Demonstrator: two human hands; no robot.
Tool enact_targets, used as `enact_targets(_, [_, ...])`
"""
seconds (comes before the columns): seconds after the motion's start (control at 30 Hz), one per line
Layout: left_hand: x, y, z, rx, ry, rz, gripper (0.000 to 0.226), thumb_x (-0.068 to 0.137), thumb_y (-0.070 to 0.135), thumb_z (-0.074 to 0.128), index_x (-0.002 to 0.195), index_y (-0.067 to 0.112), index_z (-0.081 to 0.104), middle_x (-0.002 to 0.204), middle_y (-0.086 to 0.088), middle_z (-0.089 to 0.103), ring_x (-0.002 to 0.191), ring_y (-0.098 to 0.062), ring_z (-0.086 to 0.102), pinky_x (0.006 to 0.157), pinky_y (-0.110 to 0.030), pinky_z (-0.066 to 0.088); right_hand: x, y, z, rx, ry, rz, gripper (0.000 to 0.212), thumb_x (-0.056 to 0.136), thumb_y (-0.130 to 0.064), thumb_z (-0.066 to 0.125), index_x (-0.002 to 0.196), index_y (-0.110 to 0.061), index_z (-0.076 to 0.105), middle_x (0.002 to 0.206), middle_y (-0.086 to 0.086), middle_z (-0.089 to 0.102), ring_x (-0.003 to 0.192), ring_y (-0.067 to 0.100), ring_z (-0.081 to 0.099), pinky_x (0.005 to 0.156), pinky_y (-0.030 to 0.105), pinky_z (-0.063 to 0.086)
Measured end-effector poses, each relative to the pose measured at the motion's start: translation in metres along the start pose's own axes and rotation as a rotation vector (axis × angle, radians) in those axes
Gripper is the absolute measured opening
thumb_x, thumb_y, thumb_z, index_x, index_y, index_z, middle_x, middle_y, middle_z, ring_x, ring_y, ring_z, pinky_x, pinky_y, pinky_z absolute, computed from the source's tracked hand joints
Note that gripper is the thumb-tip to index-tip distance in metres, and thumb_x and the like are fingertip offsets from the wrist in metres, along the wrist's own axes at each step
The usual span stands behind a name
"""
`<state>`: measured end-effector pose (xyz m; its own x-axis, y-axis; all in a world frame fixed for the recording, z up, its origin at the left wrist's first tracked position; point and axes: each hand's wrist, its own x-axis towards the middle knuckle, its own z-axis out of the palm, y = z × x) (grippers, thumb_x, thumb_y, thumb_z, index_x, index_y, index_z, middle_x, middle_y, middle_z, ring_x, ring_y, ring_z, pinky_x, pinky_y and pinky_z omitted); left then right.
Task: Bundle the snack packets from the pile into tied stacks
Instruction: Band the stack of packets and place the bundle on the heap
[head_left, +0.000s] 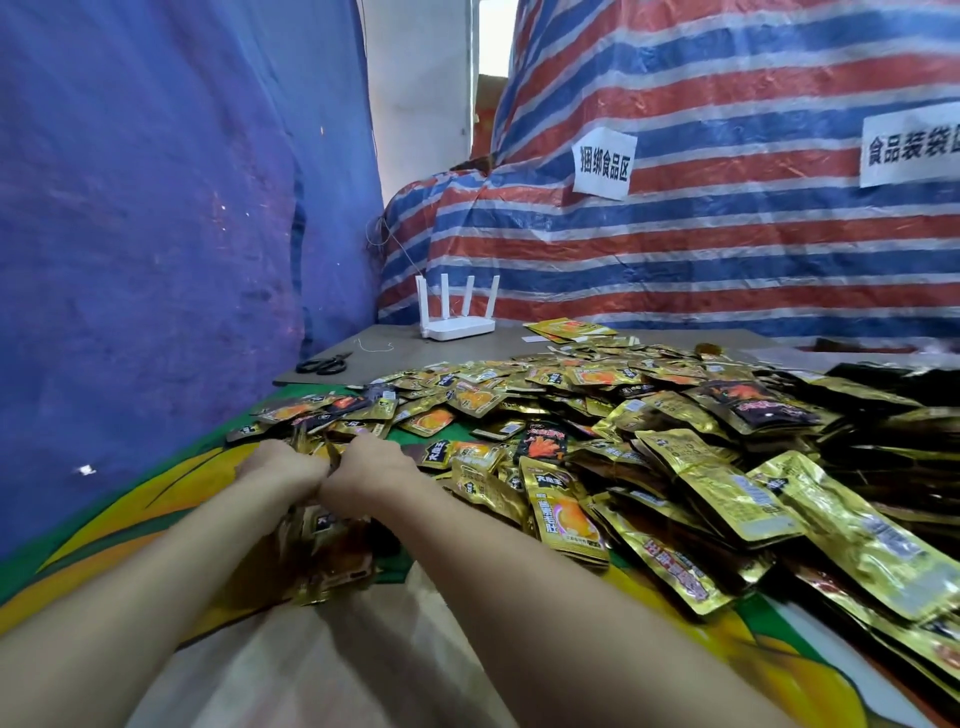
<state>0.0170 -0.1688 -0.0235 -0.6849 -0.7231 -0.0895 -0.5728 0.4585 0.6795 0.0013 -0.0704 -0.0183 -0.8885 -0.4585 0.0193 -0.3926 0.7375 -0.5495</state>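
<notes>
Head view: left hand (283, 467) and right hand (371, 462) clutch crinkly gold-foil packets (313, 442).

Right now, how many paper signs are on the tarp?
2: one sign mid-picture on the striped tarp, the other sign at the right edge, cut off. More may be out of frame.

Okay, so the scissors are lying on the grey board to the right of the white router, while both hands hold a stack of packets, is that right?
Not quite. In the head view the scissors lie on the grey board to the left of the white router, not its right. The left hand and right hand do hold a stack of packets.
</notes>
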Motion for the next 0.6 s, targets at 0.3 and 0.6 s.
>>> enact_targets(0.3, [-0.011,-0.006,-0.002,-0.487,-0.092,-0.052,0.018,0.085,-0.004,0.062,0.102,-0.002,0.066,0.069,-0.016,0.067,0.065,-0.028,0.059,0.052,-0.026,0.045,-0.001,-0.006,-0.009,0.555,0.06,0.282,0.043,0.101,-0.02,0.053,0.134,0.006,0.044,0.101,0.011,0.059,0.075,0.021,0.056,0.059,0.023,0.043])
enact_targets(0.6, [-0.028,0.007,0.02,-0.559,0.064,0.197,0.062,0.09,0.01,0.059,0.148,0.026,0.047,0.136,-0.01,0.059,0.117,-0.035,0.055,0.097,-0.041,0.048,-0.013,0.008,-0.018,0.558,0.155,0.241,0.015,0.096,-0.01,0.056,0.083,-0.005,0.052,0.089,0.01,0.056,0.088,0.027,0.056,0.065,0.031,0.044])
